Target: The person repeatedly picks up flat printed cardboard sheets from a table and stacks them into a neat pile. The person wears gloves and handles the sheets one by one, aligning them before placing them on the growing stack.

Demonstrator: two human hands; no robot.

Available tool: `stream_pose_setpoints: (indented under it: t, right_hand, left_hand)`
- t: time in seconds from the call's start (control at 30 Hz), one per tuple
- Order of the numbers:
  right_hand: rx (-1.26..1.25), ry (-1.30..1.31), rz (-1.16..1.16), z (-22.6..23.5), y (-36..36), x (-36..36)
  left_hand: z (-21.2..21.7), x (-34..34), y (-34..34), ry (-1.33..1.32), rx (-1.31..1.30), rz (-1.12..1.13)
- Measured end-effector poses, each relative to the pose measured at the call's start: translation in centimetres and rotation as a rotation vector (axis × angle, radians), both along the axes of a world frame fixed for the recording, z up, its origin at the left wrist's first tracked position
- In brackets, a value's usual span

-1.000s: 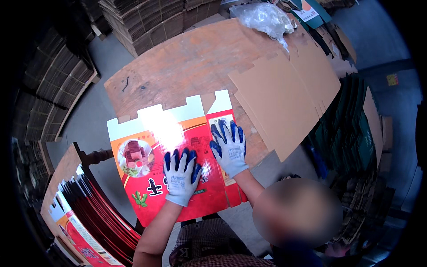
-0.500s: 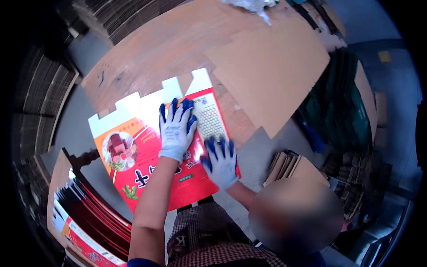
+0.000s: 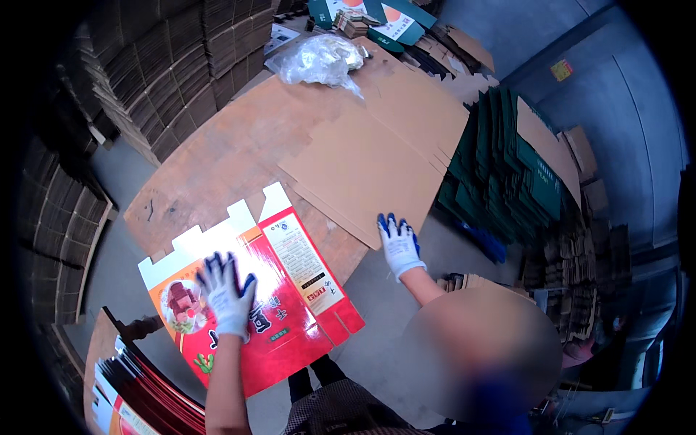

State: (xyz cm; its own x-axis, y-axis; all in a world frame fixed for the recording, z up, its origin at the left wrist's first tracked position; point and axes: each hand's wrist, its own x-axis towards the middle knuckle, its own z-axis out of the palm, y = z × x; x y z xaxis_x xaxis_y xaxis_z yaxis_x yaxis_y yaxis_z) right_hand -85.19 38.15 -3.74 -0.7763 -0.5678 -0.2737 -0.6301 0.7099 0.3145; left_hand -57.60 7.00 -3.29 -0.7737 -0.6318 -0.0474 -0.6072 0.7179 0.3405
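Observation:
A flat red and orange carton blank [image 3: 283, 358], with white tabs along its far edge and a printed food picture, lies on the wooden table and juts over its near edge. My left hand [image 3: 228, 293], in a white glove with blue fingers, rests flat on the blank's printed face, fingers spread. Similarly gloved, my right hand [image 3: 401, 248] is out to the right with its fingers apart. Its fingertips overlap the near edge of a plain brown cardboard sheet [image 3: 362, 159]; whether they press on it I cannot tell.
The rounded wooden table [image 3: 196, 170] carries a crumpled clear plastic bag [image 3: 319, 59] at its far end. Green folded cartons [image 3: 500, 177] stand along the right. Red carton blanks [image 3: 156, 388] are stacked at lower left, and tall bundles of cardboard [image 3: 156, 65] rise behind.
My right hand has left the red blank and moved right to the brown sheet. My left hand has shifted left across the blank. The view has swung, showing more of the far side.

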Motion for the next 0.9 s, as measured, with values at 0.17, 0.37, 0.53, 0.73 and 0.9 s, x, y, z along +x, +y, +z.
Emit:
stream_pose_setpoints:
  t: [0.17, 0.37, 0.53, 0.73, 0.9]
  right_hand:
    - [-0.064, 0.21, 0.082, 8.0, 6.5, -1.3]
    - [-0.455, 0.47, 0.026, 27.2, 6.5, -1.3]
    - [-0.703, 0.229, 0.026, 41.2, 2.0, 11.5]
    - [-1.38, -0.084, -0.261, 47.8, 3.0, 20.2]
    - [-1.487, -0.915, -0.721, 30.5, -0.2, 17.7]
  left_hand:
    - [-0.5, 14.4, -2.9, -0.244, -0.097, 0.759]
    - [-2.1, 18.2, -4.1, 0.322, 0.675, 0.955]
    - [2.4, 16.3, -2.6, 0.489, 0.821, 1.13]
    - [-6.1, 18.3, -3.1, 0.604, 0.782, 1.057]
    - [-7.9, 19.2, -3.1, 0.737, 0.873, 1.002]
